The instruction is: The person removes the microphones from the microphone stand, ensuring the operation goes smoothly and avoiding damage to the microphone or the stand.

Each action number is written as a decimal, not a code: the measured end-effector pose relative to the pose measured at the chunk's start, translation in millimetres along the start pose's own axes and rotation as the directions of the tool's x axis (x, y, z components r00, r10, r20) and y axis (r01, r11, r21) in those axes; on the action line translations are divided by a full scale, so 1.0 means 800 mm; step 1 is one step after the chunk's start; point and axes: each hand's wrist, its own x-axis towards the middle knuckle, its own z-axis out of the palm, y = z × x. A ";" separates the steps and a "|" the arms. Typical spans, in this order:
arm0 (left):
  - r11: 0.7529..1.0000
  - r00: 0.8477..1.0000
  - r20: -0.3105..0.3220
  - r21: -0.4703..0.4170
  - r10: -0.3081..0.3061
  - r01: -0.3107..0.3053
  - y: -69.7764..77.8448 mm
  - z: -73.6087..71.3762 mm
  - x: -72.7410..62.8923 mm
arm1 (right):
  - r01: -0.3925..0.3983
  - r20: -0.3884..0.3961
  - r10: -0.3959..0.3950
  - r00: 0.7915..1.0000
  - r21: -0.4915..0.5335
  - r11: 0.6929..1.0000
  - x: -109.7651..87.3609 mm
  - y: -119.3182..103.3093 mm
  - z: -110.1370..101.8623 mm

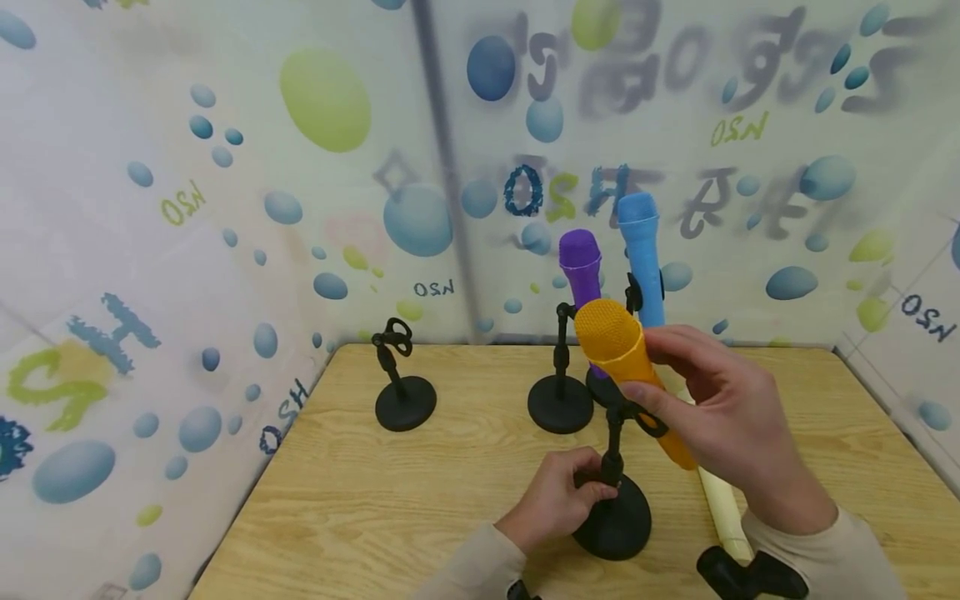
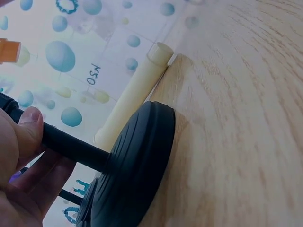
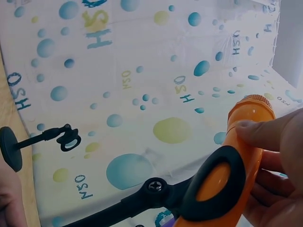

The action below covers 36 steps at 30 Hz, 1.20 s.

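Where the purple mic and the blue mic sit clipped, head up, over the far part of the table, the mounting looks done: purple on its stand right of the middle, blue just to its right on a second, partly covered stand. In progress: one orange mic, near and right of the middle, head up and tilted left, gripped by the right hand, thumb on one side and fingers on the other. Beneath it: one near stand, base flat on the table, post held by the left hand between thumb and fingers just above the base. Clip of that stand: against the orange mic, orange showing through its loop; whether the mic is fully seated cannot be told, since mic and fingers cover much of the joint. Condition of this item: judged under way, not finished. Outstanding: one bare stand, upright at far left, well apart from the others, its holder without a mic; one pale tube, lying on the table to the right of the near stand, partly hidden by the right hand and in no clip, judged the likely piece for that bare stand.
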 end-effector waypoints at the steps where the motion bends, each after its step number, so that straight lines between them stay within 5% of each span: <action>1: 1.000 1.000 -0.002 0.001 -0.001 0.001 0.000 0.000 0.000 | 0.001 -0.002 -0.001 1.000 0.004 1.000 0.001 0.000 0.000; 9: 1.000 1.000 0.005 -0.006 -0.012 0.012 0.001 0.000 0.002 | 0.043 -0.004 -0.043 0.999 0.058 0.997 0.010 -0.002 -0.001; 36: 0.999 0.999 0.005 -0.002 -0.042 0.042 0.003 -0.001 0.001 | 0.003 -0.020 -0.003 1.000 0.032 0.999 0.039 -0.027 0.005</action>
